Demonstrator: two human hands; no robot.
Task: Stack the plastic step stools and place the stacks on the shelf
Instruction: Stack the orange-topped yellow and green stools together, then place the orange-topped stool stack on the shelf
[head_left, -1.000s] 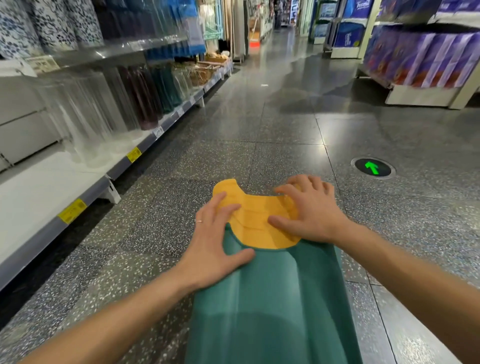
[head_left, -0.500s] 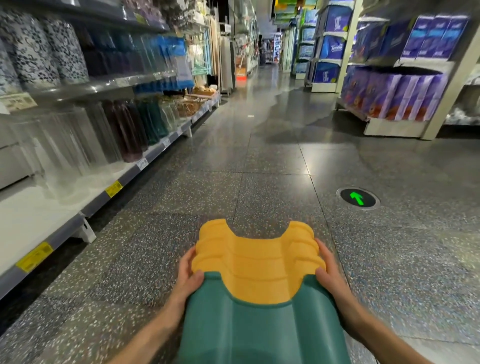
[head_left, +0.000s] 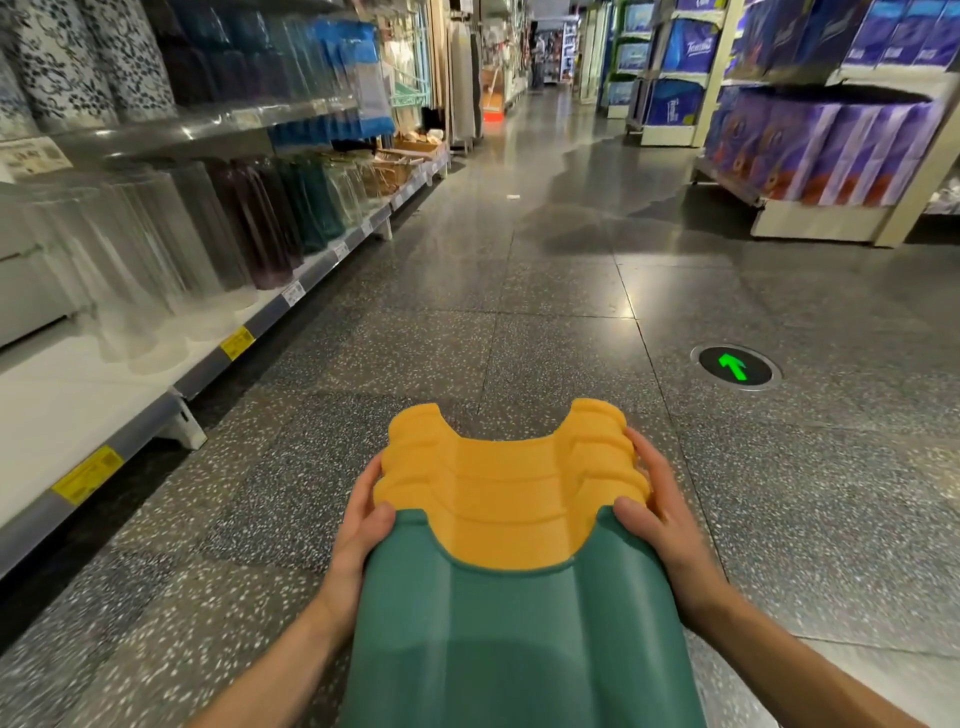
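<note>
A stack of nested plastic step stools fills the lower middle of the view, held out in front of me above the floor. Several yellow stools poke out beyond a green stool that sits nearest to me. My left hand grips the stack's left side, thumb on the green stool's edge. My right hand grips the right side the same way. The white bottom shelf runs along the left, with a bare stretch close by.
Clear and tinted plastic containers line the left shelf further along. Yellow price tags mark its front edge. A green floor arrow light lies ahead to the right. Purple product packs fill the shelving on the right.
My hands moved from pressing flat on top of the stack to gripping its two sides. The stack has tipped so that the stools' legs point ahead, and the view has lifted down the aisle.
</note>
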